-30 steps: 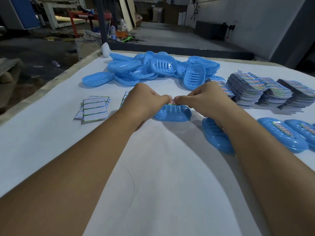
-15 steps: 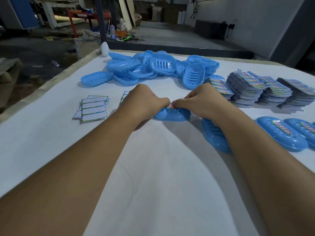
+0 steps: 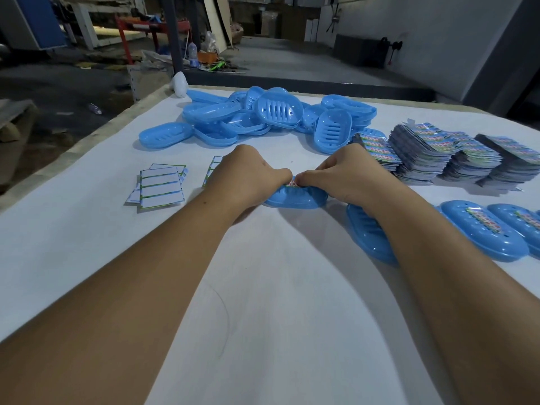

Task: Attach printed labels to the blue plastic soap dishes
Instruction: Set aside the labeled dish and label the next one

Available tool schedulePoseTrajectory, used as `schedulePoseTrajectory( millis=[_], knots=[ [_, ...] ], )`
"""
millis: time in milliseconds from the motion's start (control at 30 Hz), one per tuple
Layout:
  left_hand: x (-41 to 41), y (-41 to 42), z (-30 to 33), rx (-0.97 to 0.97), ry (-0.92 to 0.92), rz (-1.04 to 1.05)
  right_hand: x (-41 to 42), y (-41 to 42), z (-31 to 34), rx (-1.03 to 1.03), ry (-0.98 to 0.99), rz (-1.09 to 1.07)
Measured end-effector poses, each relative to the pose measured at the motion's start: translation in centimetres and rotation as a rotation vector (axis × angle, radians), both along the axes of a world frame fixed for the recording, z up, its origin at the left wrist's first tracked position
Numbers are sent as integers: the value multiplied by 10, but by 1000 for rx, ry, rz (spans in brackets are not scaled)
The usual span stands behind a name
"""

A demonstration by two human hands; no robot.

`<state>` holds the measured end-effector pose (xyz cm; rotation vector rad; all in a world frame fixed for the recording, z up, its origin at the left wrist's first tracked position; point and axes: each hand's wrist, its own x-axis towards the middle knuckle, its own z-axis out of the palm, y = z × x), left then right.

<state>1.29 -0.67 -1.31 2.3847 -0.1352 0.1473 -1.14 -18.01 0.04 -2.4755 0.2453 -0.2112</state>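
Hands meet over one blue soap dish [image 3: 298, 197] that lies on the white table [image 3: 263, 302] a little above the middle of the view. The left hand [image 3: 248, 176] comes in from 7 o'clock with its fingers curled down over the left end of the dish, gripping it, and its thumb reaches to the centre. The right hand [image 3: 347, 173] comes in from 4 o'clock, fingers curled over the right end in the same way, thumb tip touching the left thumb tip. Between the two thumbs a small strip of a colourful printed label [image 3: 292, 182] shows on top of the dish; both thumbs press on it, and the rest of the label is hidden under the hands.

At 12 o'clock from the hands sits a loose heap of unlabelled blue soap dishes [image 3: 277, 112]. At 2 o'clock stand several stacks of printed labels [image 3: 423, 150]. At 3 o'clock, near the table's right edge, lie labelled dishes [image 3: 482, 229], each with a label across its top. Another blue dish [image 3: 365, 232] lies partly under the right forearm. At 9 o'clock from the hands lie white backing sheets [image 3: 160, 185] with green edges, in a small untidy pile.
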Motion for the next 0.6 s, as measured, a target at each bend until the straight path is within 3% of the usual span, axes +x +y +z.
schedulePoseTrajectory(
  millis=[600],
  knots=[
    [0,-2,-1,161,-81,23,-5,6,3,-106,-11,-2]
  ],
)
